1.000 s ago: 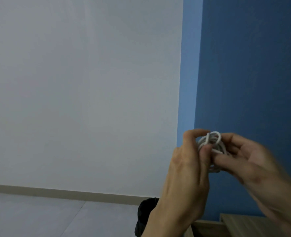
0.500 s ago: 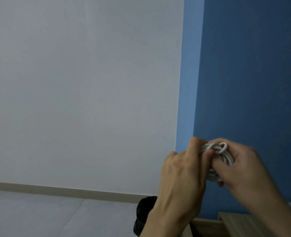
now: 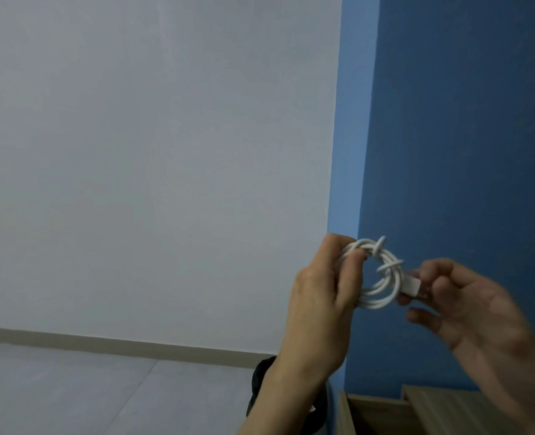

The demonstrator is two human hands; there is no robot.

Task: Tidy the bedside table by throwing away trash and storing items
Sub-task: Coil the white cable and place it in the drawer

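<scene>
A white cable (image 3: 382, 288) wound into a small coil hangs in the air in front of the blue wall. My left hand (image 3: 319, 306) grips the coil's left side between thumb and fingers. My right hand (image 3: 476, 312) pinches the cable's white plug end (image 3: 412, 285) at the coil's right side, with the other fingers spread loosely. A short loop of cable is wrapped round the coil near its top right.
A wooden bedside table (image 3: 382, 412) shows at the bottom right, against the blue wall (image 3: 463, 120). A black bin (image 3: 259, 390) stands on the grey floor just left of it, partly behind my left forearm. A white wall (image 3: 150, 152) fills the left.
My hands have drawn apart. The right hand moved off the coil to the right and now holds only the plug end, so the coil shows fully.
</scene>
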